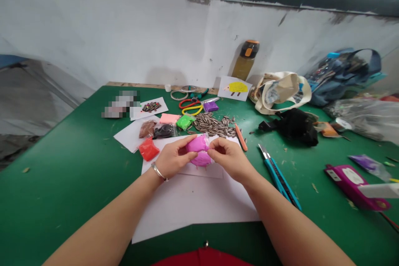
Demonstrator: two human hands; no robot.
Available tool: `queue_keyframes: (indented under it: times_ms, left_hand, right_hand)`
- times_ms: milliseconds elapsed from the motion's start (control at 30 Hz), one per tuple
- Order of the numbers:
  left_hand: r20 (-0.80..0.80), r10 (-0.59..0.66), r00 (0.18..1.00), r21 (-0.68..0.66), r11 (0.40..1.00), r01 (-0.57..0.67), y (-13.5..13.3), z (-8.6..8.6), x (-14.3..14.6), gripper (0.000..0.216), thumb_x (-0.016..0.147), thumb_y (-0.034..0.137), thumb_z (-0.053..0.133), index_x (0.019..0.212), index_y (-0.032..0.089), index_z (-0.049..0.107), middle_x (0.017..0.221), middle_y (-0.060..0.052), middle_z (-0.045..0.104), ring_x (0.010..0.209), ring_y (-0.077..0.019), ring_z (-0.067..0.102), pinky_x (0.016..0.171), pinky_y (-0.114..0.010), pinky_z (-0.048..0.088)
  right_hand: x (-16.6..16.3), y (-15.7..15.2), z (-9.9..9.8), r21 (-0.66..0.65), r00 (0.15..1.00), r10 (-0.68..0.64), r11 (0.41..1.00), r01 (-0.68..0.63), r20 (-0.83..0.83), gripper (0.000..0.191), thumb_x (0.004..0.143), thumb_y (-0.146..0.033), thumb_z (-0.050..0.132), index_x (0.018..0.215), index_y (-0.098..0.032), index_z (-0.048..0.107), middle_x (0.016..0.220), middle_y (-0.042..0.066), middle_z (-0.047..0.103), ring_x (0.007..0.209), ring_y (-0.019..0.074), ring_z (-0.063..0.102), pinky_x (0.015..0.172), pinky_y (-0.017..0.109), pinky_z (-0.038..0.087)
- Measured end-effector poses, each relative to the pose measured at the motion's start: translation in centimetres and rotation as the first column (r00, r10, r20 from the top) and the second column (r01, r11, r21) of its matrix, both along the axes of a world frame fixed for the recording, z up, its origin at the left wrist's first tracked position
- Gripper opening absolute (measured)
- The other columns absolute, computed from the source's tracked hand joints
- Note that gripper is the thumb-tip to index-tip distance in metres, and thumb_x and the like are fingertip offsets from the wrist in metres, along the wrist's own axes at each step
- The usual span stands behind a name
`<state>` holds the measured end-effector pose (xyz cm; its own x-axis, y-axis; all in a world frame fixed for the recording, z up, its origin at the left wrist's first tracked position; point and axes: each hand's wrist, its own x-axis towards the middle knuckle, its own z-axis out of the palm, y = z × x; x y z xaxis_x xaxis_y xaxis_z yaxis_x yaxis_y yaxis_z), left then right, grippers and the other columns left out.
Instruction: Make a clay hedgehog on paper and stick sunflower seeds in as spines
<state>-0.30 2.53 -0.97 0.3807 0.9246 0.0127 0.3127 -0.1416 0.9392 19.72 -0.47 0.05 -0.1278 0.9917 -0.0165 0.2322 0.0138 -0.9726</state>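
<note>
Between both hands is a small clear packet of pink-purple modelling clay [197,143]. My left hand [172,158] grips its left side with thumb and fingers, a silver bangle at the wrist. At the packet's right end, the thumb and fingertips of my right hand [230,157] pinch its edge. Just below the packet a flat pink clay shape [201,159] lies on a small white sheet [187,170], with thin leg-like lines under it. Larger white paper [193,203] spreads underneath. Near my left hand lies a red clay packet [149,149].
Behind the hands are brown [147,129], black [164,131] and green clay packets [185,122], a heap of sunflower seeds [210,124] and scissors [192,108]. At right lie a teal utility knife [279,176], a magenta device [355,187] and a black cloth item [297,126]. A bottle [245,61] stands at the wall.
</note>
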Motion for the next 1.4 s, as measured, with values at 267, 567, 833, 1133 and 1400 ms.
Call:
queue_keyframes:
  times_ms: [267, 567, 833, 1133, 1400]
  left_hand:
    - [-0.143, 0.063, 0.988, 0.146, 0.988, -0.042, -0.4, 0.5, 0.6, 0.057, 0.075, 0.042, 0.065, 0.127, 0.02, 0.056, 0.127, -0.004, 0.061, 0.111, -0.0232, 0.06, 0.097, -0.036, 0.049]
    - [-0.405, 0.31, 0.86, 0.46, 0.882, -0.101, 1.3, -0.6, -0.9, 0.064, 0.078, 0.052, 0.062, 0.13, 0.017, 0.051, 0.13, -0.011, 0.058, 0.12, -0.0296, 0.052, 0.103, -0.049, 0.041]
    - [-0.154, 0.164, 0.974, 0.56, 0.827, -0.05, -2.1, 1.3, 1.5, 0.032, 0.087, 0.034, 0.057, 0.115, 0.019, 0.062, 0.105, -0.005, 0.071, 0.093, -0.0164, 0.067, 0.085, -0.03, 0.054]
    - [-0.505, 0.0, 0.863, 0.58, 0.741, 0.339, -1.8, -0.1, 1.8, 0.026, 0.092, 0.026, 0.045, 0.104, 0.014, 0.065, 0.104, -0.01, 0.068, 0.101, -0.0224, 0.061, 0.094, -0.04, 0.048]
    - [-0.663, -0.056, 0.746, 0.43, 0.788, 0.441, -1.8, -0.3, 2.0, 0.039, 0.081, 0.041, 0.062, 0.112, 0.017, 0.061, 0.112, -0.009, 0.062, 0.113, -0.0292, 0.05, 0.097, -0.046, 0.043]
  right_hand:
    - [0.9, 0.2, 0.0, -0.189, 0.92, -0.051, 0.982, -0.026, -0.389, 0.019, 0.071, -0.025, 0.07, 0.07, -0.019, 0.052, 0.057, -0.007, 0.048, 0.05, 0.0069, 0.042, 0.049, 0.022, 0.031]
    - [2.0, 0.1, 0.5, -0.24, 0.89, -0.105, 0.971, -0.005, -0.444, 0.017, 0.071, -0.028, 0.074, 0.08, -0.016, 0.066, 0.062, -0.002, 0.059, 0.057, 0.0095, 0.052, 0.057, 0.024, 0.04]
    - [1.1, -0.2, 0.4, -0.218, 0.888, -0.06, 0.975, -0.046, -0.456, 0.014, 0.073, -0.029, 0.071, 0.08, -0.017, 0.068, 0.065, -0.001, 0.061, 0.06, 0.0106, 0.054, 0.06, 0.026, 0.044]
    - [2.1, -1.0, -0.5, 0.222, 0.868, 0.094, 0.948, -0.228, 0.488, 0.03, 0.082, -0.009, 0.046, 0.097, -0.019, 0.071, 0.093, 0.007, 0.065, 0.087, 0.018, 0.059, 0.08, 0.033, 0.045]
    - [1.9, -2.3, -1.7, 0.221, 0.683, 0.06, 0.922, -0.317, 0.728, 0.034, 0.086, -0.009, 0.043, 0.11, -0.018, 0.065, 0.097, 0.009, 0.06, 0.089, 0.0188, 0.056, 0.078, 0.03, 0.045]
